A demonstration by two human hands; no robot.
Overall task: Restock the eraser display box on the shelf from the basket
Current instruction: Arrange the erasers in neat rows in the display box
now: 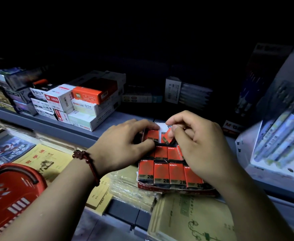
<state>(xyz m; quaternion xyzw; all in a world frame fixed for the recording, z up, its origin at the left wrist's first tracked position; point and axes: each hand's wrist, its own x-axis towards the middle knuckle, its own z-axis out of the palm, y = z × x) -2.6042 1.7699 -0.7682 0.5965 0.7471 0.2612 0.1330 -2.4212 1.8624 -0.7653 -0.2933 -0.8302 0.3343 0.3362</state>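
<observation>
The eraser display box (143,186) sits on the shelf front, holding several red-and-black 2B erasers in rows. My left hand (123,146) pinches one upright eraser (153,135) in the back row between thumb and fingers. My right hand (198,143) pinches a tilted eraser (167,136) just to the right of it, also in the back row. A white gap of the box floor shows between the two erasers. The red basket (8,193) stands at the lower left; its contents are hidden.
Stacked white and orange pen-refill boxes (83,103) fill the shelf behind on the left. Yellow notebooks (43,160) lie under and beside the display box. A white pegboard rack with packaged pens (282,136) juts in at the right.
</observation>
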